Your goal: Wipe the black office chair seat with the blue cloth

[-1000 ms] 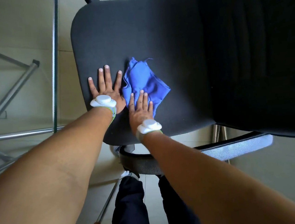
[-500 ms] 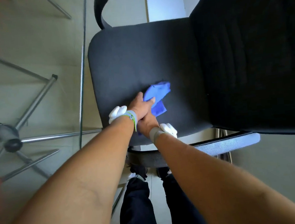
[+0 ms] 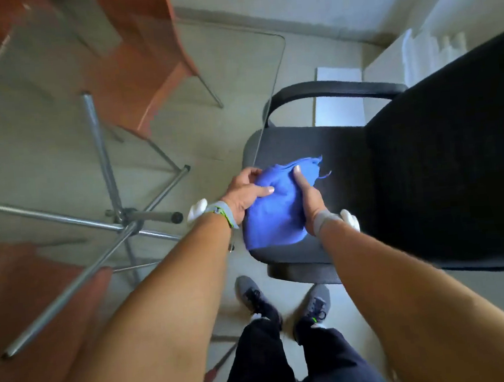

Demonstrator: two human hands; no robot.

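Gripping the blue cloth (image 3: pixel 272 210) from both sides, left hand (image 3: pixel 244 191) & right hand (image 3: pixel 309 196) are closed on its edges w/ thumbs on top, bunched above the black seat (image 3: pixel 326 144) front edge.

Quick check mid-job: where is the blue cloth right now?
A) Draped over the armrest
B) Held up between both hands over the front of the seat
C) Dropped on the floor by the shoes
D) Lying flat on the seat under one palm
B: the left hand and the right hand each grip a side of the blue cloth, which hangs bunched between them above the front edge of the black seat.
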